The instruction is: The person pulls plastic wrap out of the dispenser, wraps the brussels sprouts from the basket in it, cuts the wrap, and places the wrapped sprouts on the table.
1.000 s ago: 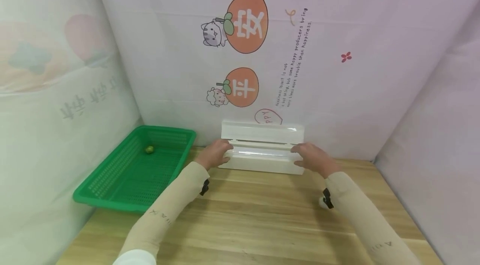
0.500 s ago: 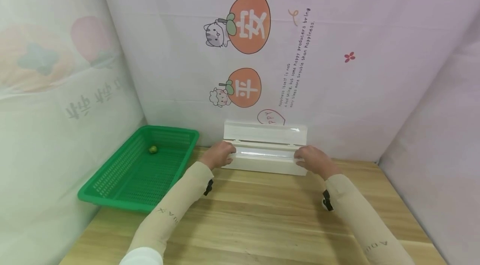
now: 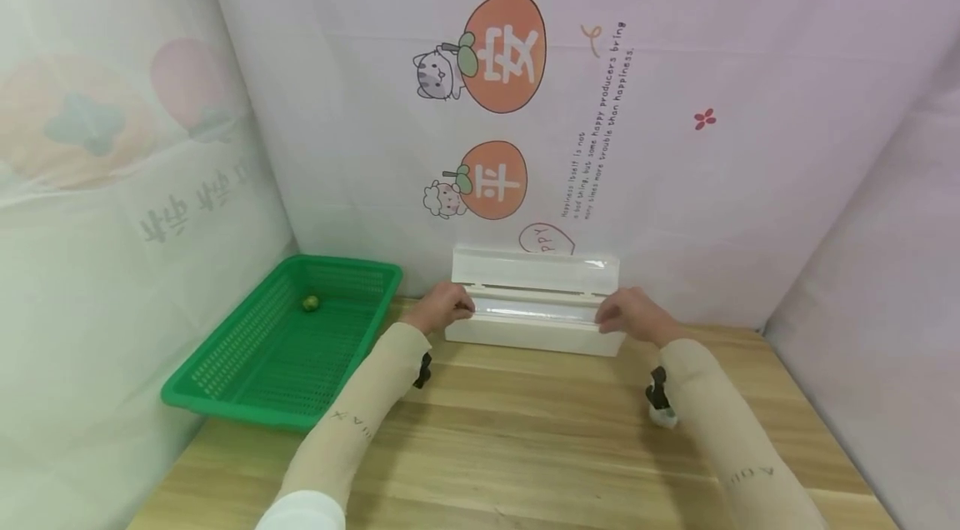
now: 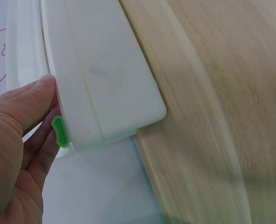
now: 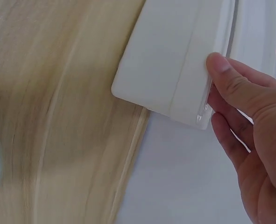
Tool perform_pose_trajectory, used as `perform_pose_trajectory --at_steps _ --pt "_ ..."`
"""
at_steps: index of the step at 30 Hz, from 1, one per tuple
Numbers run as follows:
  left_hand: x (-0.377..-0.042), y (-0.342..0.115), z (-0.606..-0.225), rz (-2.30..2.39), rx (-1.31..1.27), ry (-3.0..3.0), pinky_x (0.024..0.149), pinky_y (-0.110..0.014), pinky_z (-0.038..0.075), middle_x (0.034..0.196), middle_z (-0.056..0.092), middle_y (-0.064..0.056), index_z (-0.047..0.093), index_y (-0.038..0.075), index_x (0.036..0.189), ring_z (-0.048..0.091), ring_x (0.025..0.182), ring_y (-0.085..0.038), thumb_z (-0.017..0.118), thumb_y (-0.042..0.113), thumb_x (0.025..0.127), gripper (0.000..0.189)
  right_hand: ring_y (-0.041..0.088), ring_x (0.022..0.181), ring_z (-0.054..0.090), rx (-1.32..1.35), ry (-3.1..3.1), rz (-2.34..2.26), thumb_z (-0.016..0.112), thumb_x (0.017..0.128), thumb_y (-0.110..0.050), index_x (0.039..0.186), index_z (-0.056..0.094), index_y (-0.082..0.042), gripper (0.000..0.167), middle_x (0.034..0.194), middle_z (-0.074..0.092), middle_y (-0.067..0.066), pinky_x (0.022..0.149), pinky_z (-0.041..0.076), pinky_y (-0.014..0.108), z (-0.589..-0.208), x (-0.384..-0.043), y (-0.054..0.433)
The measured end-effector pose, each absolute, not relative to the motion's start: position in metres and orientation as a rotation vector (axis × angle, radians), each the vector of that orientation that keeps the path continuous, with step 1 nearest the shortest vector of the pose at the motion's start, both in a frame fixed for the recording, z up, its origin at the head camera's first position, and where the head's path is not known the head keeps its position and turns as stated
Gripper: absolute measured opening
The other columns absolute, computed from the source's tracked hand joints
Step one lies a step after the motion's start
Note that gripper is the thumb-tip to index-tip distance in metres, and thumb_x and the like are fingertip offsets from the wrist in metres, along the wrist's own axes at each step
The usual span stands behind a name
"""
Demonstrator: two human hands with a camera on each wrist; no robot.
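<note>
A long white cling film dispenser (image 3: 536, 338) lies near the back wall, its lid (image 3: 517, 270) raised. Clear, shiny cling film (image 3: 536, 311) shows along the trough. At the left end my left hand (image 3: 441, 307) pinches the film's edge between thumb and fingers. My right hand (image 3: 636, 316) does the same at the right end. Up close in the left wrist view, a green end piece (image 4: 60, 132) shows beside the left fingers. The right wrist view has the thumb against the inner edge of the white front part (image 5: 175, 60). The film between the fingertips is hard to make out.
A green plastic basket (image 3: 348, 384) stands at the left with a small yellow-green round item (image 3: 311, 303) inside. By the right wrist a small whitish object (image 3: 663, 417) sits on the wooden table (image 3: 525, 447). Printed white cloth walls (image 3: 360, 138) enclose the back and sides.
Both hands' thumbs and fingers, spread apart earlier at the dispenser's ends, have drawn together at the film's edge. The whole view has shifted slightly; the dispenser stays by the wall.
</note>
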State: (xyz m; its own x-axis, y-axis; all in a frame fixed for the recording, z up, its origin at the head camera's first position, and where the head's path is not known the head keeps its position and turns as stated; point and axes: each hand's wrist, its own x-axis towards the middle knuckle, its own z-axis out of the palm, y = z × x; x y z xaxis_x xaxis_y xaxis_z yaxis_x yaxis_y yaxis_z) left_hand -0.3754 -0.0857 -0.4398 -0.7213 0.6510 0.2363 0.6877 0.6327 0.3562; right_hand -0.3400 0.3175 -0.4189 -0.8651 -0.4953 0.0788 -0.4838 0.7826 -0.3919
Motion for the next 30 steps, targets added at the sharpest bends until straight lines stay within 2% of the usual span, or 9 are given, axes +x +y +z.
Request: perform_pose_trajectory --at_steps 4,9,15,18,23,30 --pt "-0.379 -0.085 -0.444 -0.77 -1.095 -2.76 0.085 -0.033 0.064 0.104 0.081 -0.013 0.082 0.0 0.104 0.075 0.096 -0.025 0.073 0.001 0.096 0.012 0.027 0.094 0.076 -0.719 2.917 -0.708 0.081 0.09 -0.007 0.096 0.082 -0.007 0.006 0.101 0.082 0.011 0.088 0.064 0.047 -0.423 -0.344 0.324" --pt "-0.382 -0.083 -0.448 -0.818 -1.052 -2.748 0.082 -0.033 0.064 0.101 0.081 -0.012 0.082 0.0 0.101 0.075 0.093 -0.025 0.074 0.002 0.096 0.01 0.027 0.092 0.075 -0.685 2.926 -0.815 0.079 0.09 -0.003 0.094 0.082 -0.006 0.006 0.098 0.081 0.012 0.087 0.064 0.046 -0.428 -0.346 0.327" --pt "-0.388 -0.08 -0.454 -0.708 -1.082 -2.701 0.078 -0.03 0.062 0.094 0.08 -0.009 0.082 0.003 0.097 0.073 0.087 -0.02 0.072 0.003 0.097 0.009 0.024 0.086 0.073 -0.871 3.012 -0.821 0.074 0.092 0.005 0.092 0.079 -0.002 0.008 0.09 0.079 0.01 0.083 0.064 0.041 -0.431 -0.342 0.323" --pt "-0.391 -0.079 -0.457 -0.668 -1.071 -2.703 0.076 -0.028 0.06 0.09 0.077 -0.007 0.08 0.005 0.095 0.069 0.084 -0.017 0.071 0.004 0.099 0.01 0.018 0.078 0.066 -0.952 3.073 -0.735 0.071 0.095 0.006 0.087 0.074 -0.002 0.012 0.081 0.074 0.006 0.075 0.059 0.036 -0.433 -0.342 0.319" --pt "-0.393 -0.077 -0.458 -0.612 -1.048 -2.705 0.076 -0.028 0.058 0.089 0.072 -0.006 0.074 0.006 0.092 0.063 0.083 -0.015 0.07 0.004 0.099 0.009 0.014 0.074 0.054 -0.916 3.152 -0.62 0.067 0.096 0.007 0.084 0.067 -0.004 0.016 0.076 0.064 0.005 0.071 0.052 0.035 -0.432 -0.343 0.313" --pt "-0.39 -0.075 -0.453 -0.52 -1.066 -2.665 0.077 -0.03 0.057 0.089 0.065 -0.008 0.068 0.002 0.093 0.059 0.085 -0.019 0.066 0.004 0.102 0.009 0.018 0.078 0.061 -0.828 3.217 -0.549 0.069 0.095 0.007 0.091 0.069 -0.001 0.009 0.082 0.067 0.008 0.075 0.06 0.041 -0.432 -0.345 0.313"
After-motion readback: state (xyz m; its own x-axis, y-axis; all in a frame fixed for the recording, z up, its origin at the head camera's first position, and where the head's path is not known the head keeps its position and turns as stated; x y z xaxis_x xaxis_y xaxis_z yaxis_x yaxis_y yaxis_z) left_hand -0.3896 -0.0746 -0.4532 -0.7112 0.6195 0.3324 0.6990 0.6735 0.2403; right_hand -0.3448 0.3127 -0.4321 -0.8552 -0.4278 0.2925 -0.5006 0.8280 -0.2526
